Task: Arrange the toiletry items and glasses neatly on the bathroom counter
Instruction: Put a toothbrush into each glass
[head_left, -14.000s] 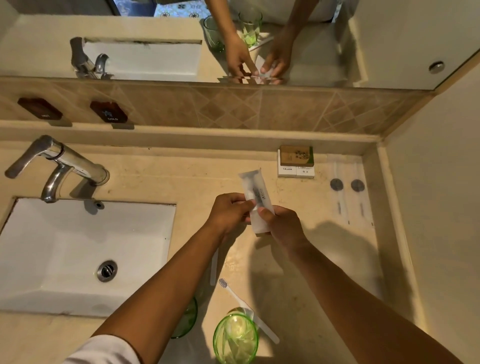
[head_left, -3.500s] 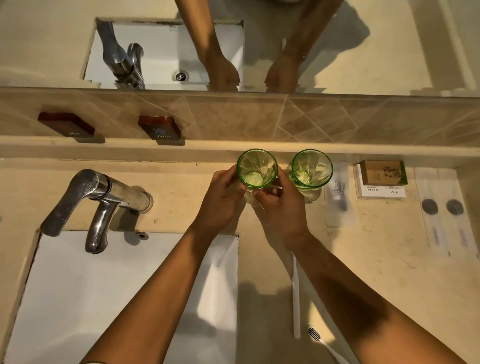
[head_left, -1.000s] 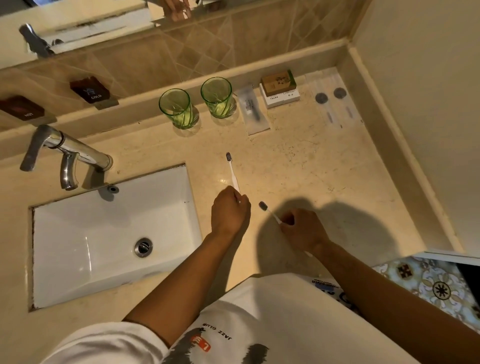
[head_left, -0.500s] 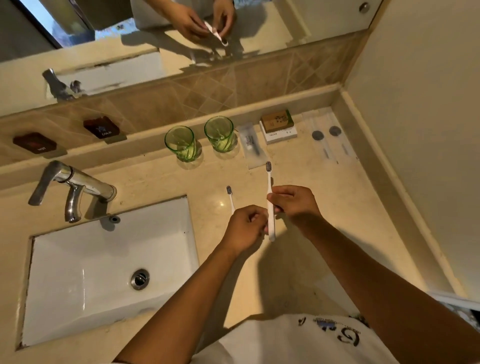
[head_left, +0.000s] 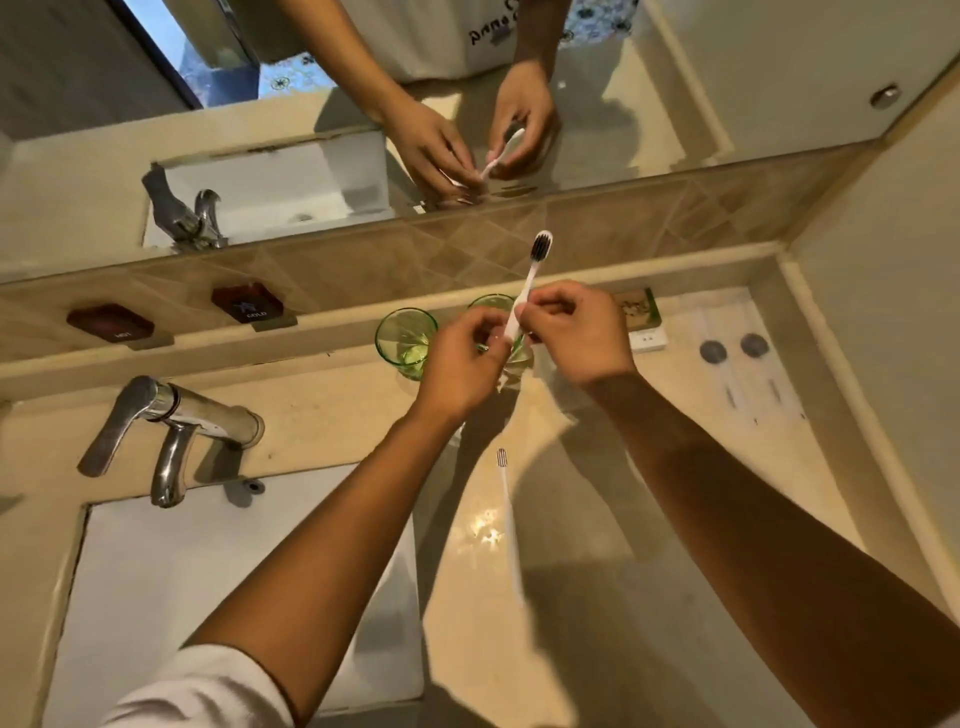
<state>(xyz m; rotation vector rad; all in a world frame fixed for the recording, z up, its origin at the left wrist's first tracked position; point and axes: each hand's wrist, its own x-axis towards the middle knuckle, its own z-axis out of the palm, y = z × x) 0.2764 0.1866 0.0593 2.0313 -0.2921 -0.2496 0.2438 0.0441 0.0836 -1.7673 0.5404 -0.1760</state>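
Both hands pinched one toothbrush (head_left: 530, 278), right hand (head_left: 574, 332) on the handle, left hand (head_left: 460, 364) steadying, bristles up over the right glass (head_left: 491, 302), likely to stand it inside; another toothbrush (head_left: 508, 519) lay on the tabletop (head_left: 649, 467)

held toothbrush (head_left: 525, 291): white handle, black bristles
lying toothbrush (head_left: 509, 525): white, with pale striped bristles
left glass (head_left: 407, 340): clear green
right glass (head_left: 493, 304): clear green, mostly hidden by the hands
table (head_left: 597, 519): beige stone with faint mottling
sink (head_left: 156, 587): white
faucet (head_left: 171, 423): shiny silver
wall tiles (head_left: 415, 260): tan, in a diamond pattern
2 plaques (head_left: 248, 305): dark red-brown with pale lettering
small box (head_left: 638, 306): brown, green edge, on a white box
2 sachets (head_left: 732, 353): clear with grey round discs
sleeve (head_left: 202, 691): white
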